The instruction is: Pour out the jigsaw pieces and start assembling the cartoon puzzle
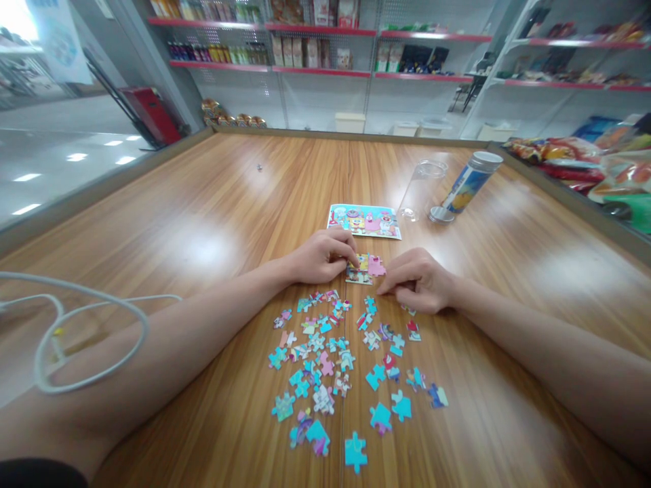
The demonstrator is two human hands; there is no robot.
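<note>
My left hand [328, 256] is closed with bent fingers at the left edge of a small joined puzzle section [363, 276]. Its index fingertip and thumb hold that section, which shows yellow and pink cartoon parts. To the right of it rests my right hand [420, 279], its fingers partly bent and apart, fingertips near the pink piece [376, 266] and the table. I see nothing held in it. Many loose puzzle pieces [355, 452], mostly light blue, are spread below both hands. Just beyond the joined section lies a printed reference picture [373, 222] with the cartoon figures.
A clear plastic cylinder [422, 186] and a blue-yellow can [470, 181] stand on the wooden table [203, 196] at the back right. A white cable [91, 288] loops over my left forearm. Snack packets [569, 159] lie beyond the right edge; stocked shelves [320, 70] stand behind.
</note>
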